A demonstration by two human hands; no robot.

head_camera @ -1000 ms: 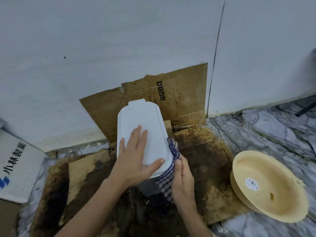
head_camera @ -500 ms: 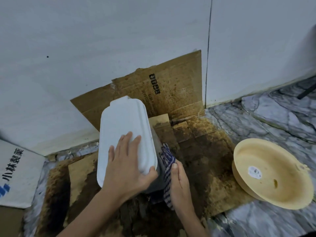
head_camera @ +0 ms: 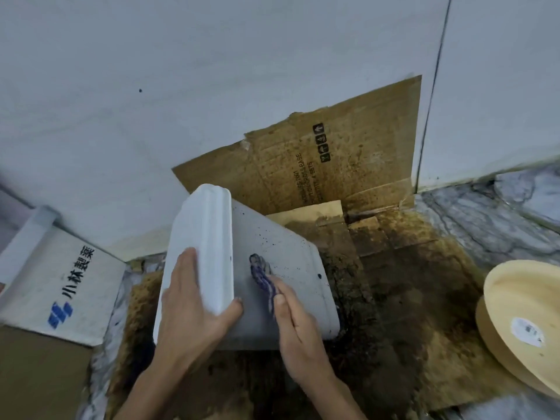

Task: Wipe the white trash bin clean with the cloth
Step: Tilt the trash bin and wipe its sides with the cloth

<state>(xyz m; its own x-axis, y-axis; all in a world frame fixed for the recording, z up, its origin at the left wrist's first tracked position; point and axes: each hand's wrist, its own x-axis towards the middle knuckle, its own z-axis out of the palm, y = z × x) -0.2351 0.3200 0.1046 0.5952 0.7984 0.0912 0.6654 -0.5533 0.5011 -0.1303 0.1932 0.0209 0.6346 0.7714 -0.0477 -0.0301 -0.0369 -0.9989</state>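
On the floor, near the wall, a person is in the middle of the wiping step. At the far left lies a white box (head_camera: pixel 60 283) with blue printed characters, against the wall. Next to it, on the stained cardboard (head_camera: pixel 394 283) that covers the floor, stands the white trash bin (head_camera: pixel 288 268), tilted over toward the left so that its broad side faces up. This side carries many small dark specks and one bigger dark spot near its right edge.

The left hand (head_camera: pixel 194 310) grips the lid end of the bin, with the fingers laid over the top and the thumb hooked under the lid's rim, and so it holds the bin steady in the tilt. The right hand (head_camera: pixel 298 328) pinches a blue checked cloth (head_camera: pixel 262 275) between thumb and fingers and presses it against the upturned side, about in its middle.

I judge the work only partly done, because the specks above and to the right of the cloth are not yet touched. The next move should carry the cloth with firm pressure over those specks, toward the right edge, while the left hand keeps the bin from slipping on the wet cardboard. At the right edge of the floor a cream round basin (head_camera: pixel 521 325) lies on its side, well apart.
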